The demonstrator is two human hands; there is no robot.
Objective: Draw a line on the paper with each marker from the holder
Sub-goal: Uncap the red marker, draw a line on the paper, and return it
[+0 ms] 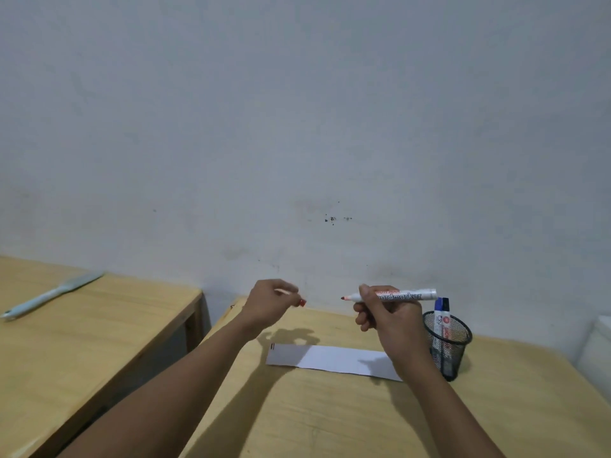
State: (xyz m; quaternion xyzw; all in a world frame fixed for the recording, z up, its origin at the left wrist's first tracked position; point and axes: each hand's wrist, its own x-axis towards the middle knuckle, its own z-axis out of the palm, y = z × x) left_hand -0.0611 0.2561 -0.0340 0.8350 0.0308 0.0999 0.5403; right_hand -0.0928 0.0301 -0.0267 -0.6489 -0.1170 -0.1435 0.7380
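Pale blue knife (49, 297) on the left table (99, 325)

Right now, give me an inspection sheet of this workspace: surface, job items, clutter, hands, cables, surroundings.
Surface: light wooden table; a second wooden table stands apart on the left.
Job items: paper strip flat, two short dark marks at its left end; black mesh holder upright to its right, with two markers inside; red marker uncapped, tip pointing left, above the table.
Clutter: pale blue tool on the left table.
Hands: right hand grips the red marker; left hand pinches the red cap.
Cables: nothing seen.
Surroundings: plain scuffed wall; white object at right edge, unclear.
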